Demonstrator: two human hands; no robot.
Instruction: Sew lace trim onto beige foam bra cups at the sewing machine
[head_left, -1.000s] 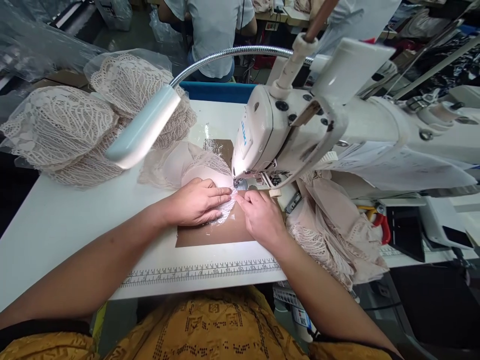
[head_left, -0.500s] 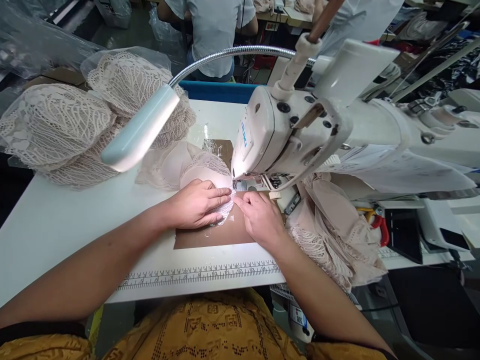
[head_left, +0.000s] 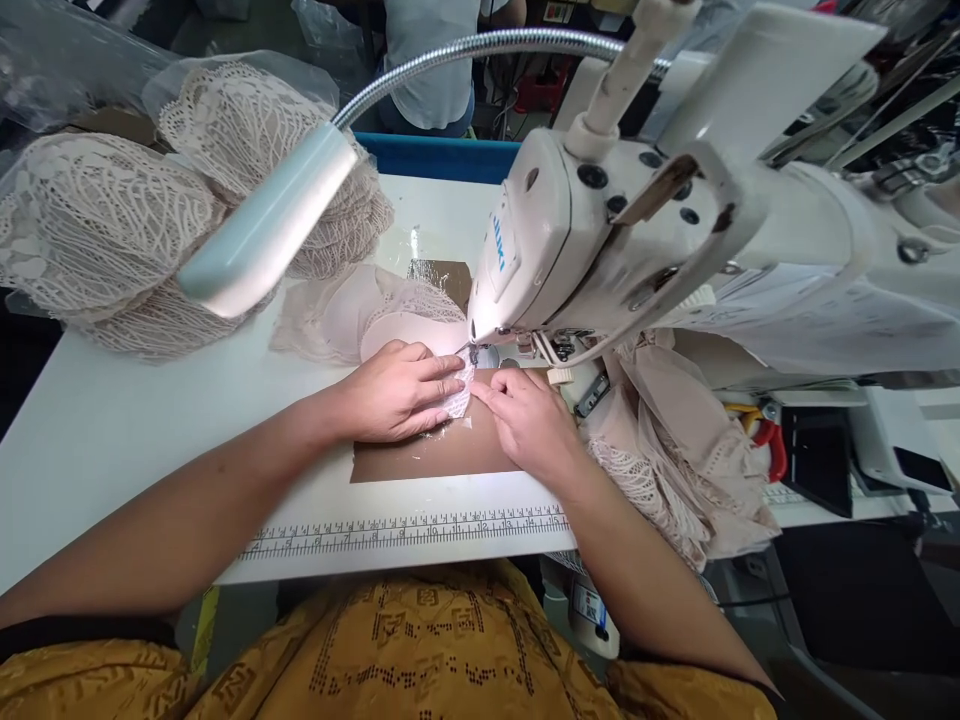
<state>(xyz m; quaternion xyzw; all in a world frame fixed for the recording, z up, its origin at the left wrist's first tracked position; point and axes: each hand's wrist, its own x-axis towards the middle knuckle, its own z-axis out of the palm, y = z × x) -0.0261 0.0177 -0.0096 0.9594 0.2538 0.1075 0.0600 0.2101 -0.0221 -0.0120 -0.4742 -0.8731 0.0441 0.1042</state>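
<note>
Beneath the sewing machine's head (head_left: 517, 240), a pale pink lace bra cup (head_left: 409, 327) lies with its edge by the needle and presser foot (head_left: 474, 353). My left hand (head_left: 401, 392) rests flat on the lace, fingers extended towards the needle. On the other side, my right hand (head_left: 529, 412) is curled, with its thumb and index finger at the lace edge just in front of the foot. The fingertips cover part of that edge. Brown tape or card (head_left: 427, 458) covers the table under both hands.
A lit gooseneck lamp (head_left: 270, 220) arches over the left side. Lace bundles (head_left: 112, 230) are piled at the left, and more lace pieces (head_left: 660, 460) lie at the right beside red-handled scissors (head_left: 770, 445). A ruler strip (head_left: 420, 530) runs along the white table's front edge. Another person (head_left: 431, 70) sits beyond.
The camera view has shifted, bringing the machine head closer. The lace between my hands has turned slightly, and less of it shows in front of the needle. Both hands keep nearly the same pose.
</note>
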